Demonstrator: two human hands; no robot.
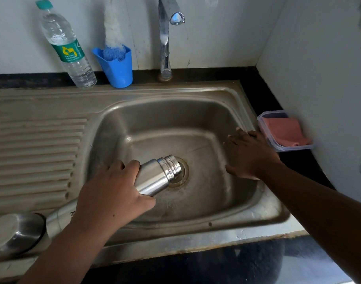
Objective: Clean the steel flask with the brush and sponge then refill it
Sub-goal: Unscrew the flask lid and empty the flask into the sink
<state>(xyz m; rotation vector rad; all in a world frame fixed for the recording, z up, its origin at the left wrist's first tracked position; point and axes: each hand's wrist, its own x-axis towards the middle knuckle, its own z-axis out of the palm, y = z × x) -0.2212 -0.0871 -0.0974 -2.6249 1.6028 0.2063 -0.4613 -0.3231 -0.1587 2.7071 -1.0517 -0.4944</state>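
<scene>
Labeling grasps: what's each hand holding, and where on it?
Left hand grips the steel flask round its body, mouth tipped toward the sink drain. Right hand holds nothing, fingers spread.

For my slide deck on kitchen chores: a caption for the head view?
Left hand tips the open steel flask over the sink drain; right hand hovers open.

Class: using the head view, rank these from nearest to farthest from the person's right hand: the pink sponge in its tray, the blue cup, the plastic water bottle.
From the right hand:
1. Pink sponge, just to its right on the counter.
2. Blue cup, behind the sink, left of the tap.
3. Plastic water bottle, farther left, against the wall.
</scene>
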